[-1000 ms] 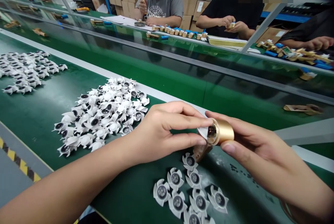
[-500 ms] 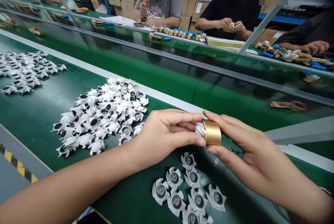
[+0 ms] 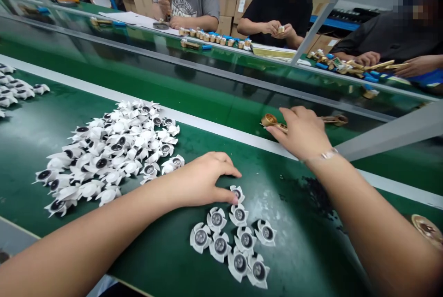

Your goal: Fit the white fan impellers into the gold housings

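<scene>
My right hand reaches over the green belt, thumb and fingers around a gold fan housing. The round open end sticks out to the left of the fingertips; its handle part runs under my palm and is partly hidden. Lower down, my left hand is open, thumb and fingers apart with nothing between them. The thumb tip overlaps the topmost white fan impeller of a small group lying hub-side up; whether it touches cannot be told. White fan impellers are heaped behind my left forearm.
Another gold piece lies on the belt past my right hand. A gold round part shows beside my right forearm. A grey metal post slants in from the right. Across the belt, several people work among gold parts.
My hands have parted. The right hand has carried the gold housing forward onto the belt; the left has dropped back toward the small impeller group. The view has shifted right.
</scene>
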The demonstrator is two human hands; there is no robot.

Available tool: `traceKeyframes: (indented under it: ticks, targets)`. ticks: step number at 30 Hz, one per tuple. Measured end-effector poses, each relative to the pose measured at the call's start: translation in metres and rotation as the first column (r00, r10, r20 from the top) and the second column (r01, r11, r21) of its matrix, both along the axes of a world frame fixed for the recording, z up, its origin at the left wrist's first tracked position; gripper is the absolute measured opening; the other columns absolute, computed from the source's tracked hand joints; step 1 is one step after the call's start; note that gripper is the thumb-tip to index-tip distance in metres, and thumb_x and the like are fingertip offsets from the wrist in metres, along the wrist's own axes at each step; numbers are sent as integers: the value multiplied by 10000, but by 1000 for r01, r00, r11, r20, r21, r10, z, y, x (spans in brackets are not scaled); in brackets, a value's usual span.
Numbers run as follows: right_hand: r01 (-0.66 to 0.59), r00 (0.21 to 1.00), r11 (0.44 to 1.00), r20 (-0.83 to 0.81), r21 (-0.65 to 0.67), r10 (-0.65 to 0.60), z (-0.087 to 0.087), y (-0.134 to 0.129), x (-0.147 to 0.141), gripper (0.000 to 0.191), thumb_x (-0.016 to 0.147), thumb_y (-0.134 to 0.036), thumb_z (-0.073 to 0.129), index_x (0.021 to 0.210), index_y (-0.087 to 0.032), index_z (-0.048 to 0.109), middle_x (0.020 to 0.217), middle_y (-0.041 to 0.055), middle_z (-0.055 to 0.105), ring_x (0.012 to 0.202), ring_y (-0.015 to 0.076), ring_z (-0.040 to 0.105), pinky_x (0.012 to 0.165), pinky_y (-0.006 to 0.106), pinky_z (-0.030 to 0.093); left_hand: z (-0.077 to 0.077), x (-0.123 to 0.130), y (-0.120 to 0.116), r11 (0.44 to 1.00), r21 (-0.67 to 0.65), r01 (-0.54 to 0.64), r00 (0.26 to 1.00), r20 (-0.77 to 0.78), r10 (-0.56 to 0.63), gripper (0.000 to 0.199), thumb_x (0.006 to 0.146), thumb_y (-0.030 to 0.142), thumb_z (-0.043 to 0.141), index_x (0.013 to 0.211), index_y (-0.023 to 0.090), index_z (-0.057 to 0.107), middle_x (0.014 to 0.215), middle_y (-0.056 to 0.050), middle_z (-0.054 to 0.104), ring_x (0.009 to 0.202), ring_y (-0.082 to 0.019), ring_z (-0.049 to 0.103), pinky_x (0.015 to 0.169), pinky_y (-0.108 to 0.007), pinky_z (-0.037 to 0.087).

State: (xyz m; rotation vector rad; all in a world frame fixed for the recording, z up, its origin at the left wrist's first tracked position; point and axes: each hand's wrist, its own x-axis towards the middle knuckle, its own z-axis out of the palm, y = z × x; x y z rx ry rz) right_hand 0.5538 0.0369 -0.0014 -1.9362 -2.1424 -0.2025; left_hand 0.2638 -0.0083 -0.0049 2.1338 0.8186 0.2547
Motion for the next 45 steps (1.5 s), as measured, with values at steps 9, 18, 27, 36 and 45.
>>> traceKeyframes:
  ticks: [9, 18, 27, 36, 45]
  targets:
    - [-293, 948, 956, -134, -22, 287, -29, -171, 18, 110, 994, -248, 554, 1053, -203, 634, 1024, 74, 674, 961, 227, 619, 847, 381, 503, -8, 4, 2, 990, 79, -113, 988, -101, 121, 661, 803, 504, 771, 1368, 196, 618, 1339, -100, 599, 1259, -309, 548, 1078, -436, 451]
    - [-315, 948, 941, 9, -126, 319, -23, -166, 1, 199, 1031, -221, 466, 973, -163, 647, 959, 81, 644, 880, 243, 560, 773, 409, 407, -13, 7, 2, 979, 129, -158, 985, -45, 165, 317, 841, 387, 727, 1111, 221, 745, 1142, -64, 629, 1128, -262, 584, 1011, -411, 468]
    - [-332, 937, 929, -170, -165, 305, -3, -127, -23, 142, 981, -189, 471, 866, -207, 552, 844, 28, 592, 785, 189, 550, 715, 327, 422, -26, 18, -1, 952, 183, -245, 967, 112, 227, 334, 780, 313, 756, 1108, 253, 756, 1140, -52, 672, 1132, -304, 561, 1040, -513, 425]
    - [-420, 761, 904, -576, -84, 300, 4, -96, -71, 142, 1000, -201, 466, 881, -232, 538, 817, -33, 559, 716, 111, 526, 654, 233, 429, -13, 21, -11, 917, -301, -261, 840, 397, 370, 279, 745, 221, 752, 1011, 144, 717, 857, -2, 700, 784, -119, 656, 713, -200, 560]
    - [-393, 738, 919, -599, -9, 310, 1, -103, -71, 111, 992, -175, 495, 908, -234, 535, 867, -31, 559, 781, 102, 529, 704, 219, 424, -11, 20, -12, 936, -191, -296, 771, 530, 352, 338, 709, 219, 833, 1006, 65, 788, 871, -77, 726, 775, -163, 698, 739, -248, 616]
